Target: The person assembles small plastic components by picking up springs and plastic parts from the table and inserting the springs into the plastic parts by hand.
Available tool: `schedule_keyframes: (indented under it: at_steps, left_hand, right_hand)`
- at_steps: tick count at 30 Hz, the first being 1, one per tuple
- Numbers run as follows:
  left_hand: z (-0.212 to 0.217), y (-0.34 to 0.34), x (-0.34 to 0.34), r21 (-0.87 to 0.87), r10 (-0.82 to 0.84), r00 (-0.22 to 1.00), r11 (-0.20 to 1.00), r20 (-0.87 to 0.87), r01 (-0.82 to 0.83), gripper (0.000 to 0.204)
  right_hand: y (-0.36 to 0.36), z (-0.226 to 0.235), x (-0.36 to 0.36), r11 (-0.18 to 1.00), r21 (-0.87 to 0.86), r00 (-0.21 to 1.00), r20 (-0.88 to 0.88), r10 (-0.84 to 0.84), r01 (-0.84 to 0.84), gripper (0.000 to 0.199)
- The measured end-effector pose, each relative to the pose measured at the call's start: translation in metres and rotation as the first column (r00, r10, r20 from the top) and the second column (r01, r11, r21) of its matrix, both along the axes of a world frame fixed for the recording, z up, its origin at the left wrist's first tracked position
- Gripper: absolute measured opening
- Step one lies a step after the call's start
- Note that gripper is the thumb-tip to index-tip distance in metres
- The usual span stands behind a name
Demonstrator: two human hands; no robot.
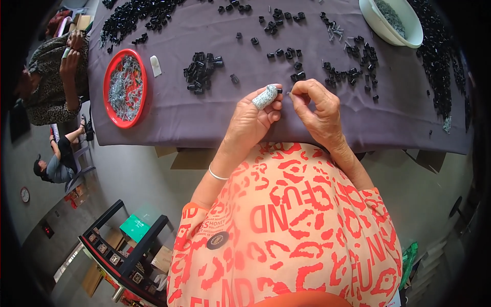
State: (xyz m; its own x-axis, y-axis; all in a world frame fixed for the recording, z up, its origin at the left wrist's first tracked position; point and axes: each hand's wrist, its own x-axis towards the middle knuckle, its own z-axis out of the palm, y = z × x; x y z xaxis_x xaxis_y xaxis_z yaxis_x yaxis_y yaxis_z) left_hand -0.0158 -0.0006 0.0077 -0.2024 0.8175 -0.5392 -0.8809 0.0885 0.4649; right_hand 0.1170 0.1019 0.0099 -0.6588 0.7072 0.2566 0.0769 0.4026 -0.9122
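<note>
Above the near edge of the cloth, my left hand (248, 116) is closed around a small black plastic part (279, 91). Its thumb wears a speckled grey-white finger cover (264, 97). Just to the right, my right hand (319, 110) pinches thumb and forefinger together on a tiny pale pin-like piece (289, 93), mostly hidden by the fingertips. A narrow gap separates the two hands. Beyond them, loose black plastic parts (353, 74) lie scattered, with a denser cluster (200, 71) to the left.
A red tray (143, 87) of thin pale pins stands left, beside a white tag-shaped piece (156, 66). A white bowl (415, 37) of small grey pieces is far right. Heaps of black parts (135, 18) line the purple-grey cloth (169, 117). Another person's hands (71, 53) appear at left.
</note>
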Motion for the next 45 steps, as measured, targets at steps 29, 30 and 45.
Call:
schedule_keyframes:
  at_steps: [29, 30, 45]
  left_hand:
    - [-0.009, -0.013, 0.026, -0.072, 0.211, 0.971, 0.973, -0.117, -0.220, 0.020]
    - [-0.011, -0.013, 0.026, -0.039, 0.231, 0.970, 0.971, -0.075, -0.234, 0.020]
    - [0.002, -0.017, 0.003, -0.009, -0.002, 0.945, 1.000, -0.328, -0.001, 0.019]
  right_hand:
    - [-0.014, -0.002, -0.013, 0.994, 0.100, 0.997, 0.070, 0.038, -0.045, 0.012]
    - [-0.014, -0.002, -0.013, 0.999, 0.025, 0.997, 0.062, 0.047, -0.049, 0.011]
    - [-0.007, 0.003, -0.006, 0.995, -0.056, 0.994, 0.061, 0.089, -0.086, 0.008]
